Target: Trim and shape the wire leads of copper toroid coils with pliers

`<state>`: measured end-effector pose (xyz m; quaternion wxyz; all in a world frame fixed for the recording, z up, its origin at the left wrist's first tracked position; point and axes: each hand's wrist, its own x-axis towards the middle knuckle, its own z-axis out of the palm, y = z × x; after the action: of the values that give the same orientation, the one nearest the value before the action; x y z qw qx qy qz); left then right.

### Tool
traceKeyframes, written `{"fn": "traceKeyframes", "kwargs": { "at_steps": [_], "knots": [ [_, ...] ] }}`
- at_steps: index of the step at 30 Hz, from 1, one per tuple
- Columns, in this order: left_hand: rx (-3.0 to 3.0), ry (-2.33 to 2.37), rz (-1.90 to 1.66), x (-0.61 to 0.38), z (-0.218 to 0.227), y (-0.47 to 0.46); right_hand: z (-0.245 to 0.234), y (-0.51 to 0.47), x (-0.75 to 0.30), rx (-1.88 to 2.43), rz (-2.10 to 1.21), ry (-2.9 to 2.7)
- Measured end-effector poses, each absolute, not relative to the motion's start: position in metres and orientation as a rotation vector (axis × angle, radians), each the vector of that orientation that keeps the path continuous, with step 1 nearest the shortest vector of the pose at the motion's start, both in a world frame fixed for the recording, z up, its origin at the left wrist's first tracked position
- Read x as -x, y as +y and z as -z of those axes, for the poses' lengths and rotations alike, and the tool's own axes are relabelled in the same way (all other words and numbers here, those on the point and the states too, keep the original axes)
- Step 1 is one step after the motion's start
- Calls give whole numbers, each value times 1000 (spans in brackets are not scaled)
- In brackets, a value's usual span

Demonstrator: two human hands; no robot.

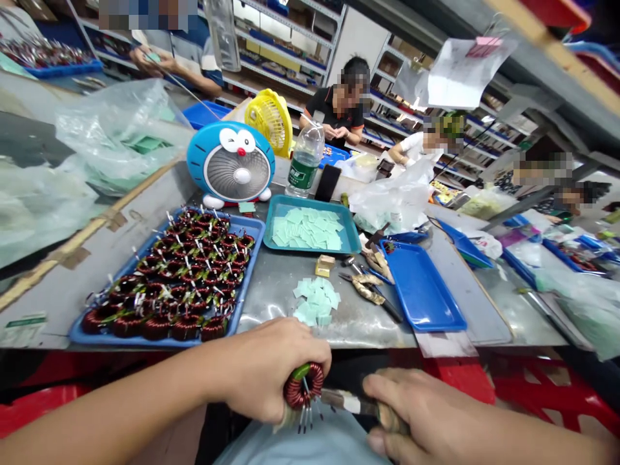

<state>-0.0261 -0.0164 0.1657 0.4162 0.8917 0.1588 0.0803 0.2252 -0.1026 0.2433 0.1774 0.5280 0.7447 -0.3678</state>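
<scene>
My left hand [271, 368] is closed round a toroidal coil [303, 385], a ring wound with dark red copper wire. Its pale wire leads, dark at the tips, point down, and a green patch shows on its upper left. A tool [346, 400] with a flat, light metal end and a wrapped handle is gripped in my right hand [411, 410]. The tool's end reaches the coil's right side; whether they touch I cannot tell. Both hands are over my lap, in front of the bench edge. Beyond them, pale green paper squares [317, 301] lie loose on the bench.
A blue tray [252, 258] of similar coils stands left; a teal tray [356, 242] of green squares is behind. Pliers [371, 290], another blue tray [426, 284], a blue fan [237, 165] and a water bottle [305, 161] stand about. Several people sit beyond.
</scene>
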Motion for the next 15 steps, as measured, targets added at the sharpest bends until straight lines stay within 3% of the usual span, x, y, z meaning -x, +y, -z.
{"fn": "traceKeyframes", "kwargs": {
  "at_steps": [7,11,15],
  "knots": [
    [-2040,651,-545,33,-144,-21,-193,-125,-257,-1958,1157,2392],
    [-1979,763,-612,27,-138,-30,-149,-144,-252,-1948,1251,2519],
    [-1999,775,-627,18,-143,-35,-143,-148,-245,-1957,1167,2543]
  ]
}}
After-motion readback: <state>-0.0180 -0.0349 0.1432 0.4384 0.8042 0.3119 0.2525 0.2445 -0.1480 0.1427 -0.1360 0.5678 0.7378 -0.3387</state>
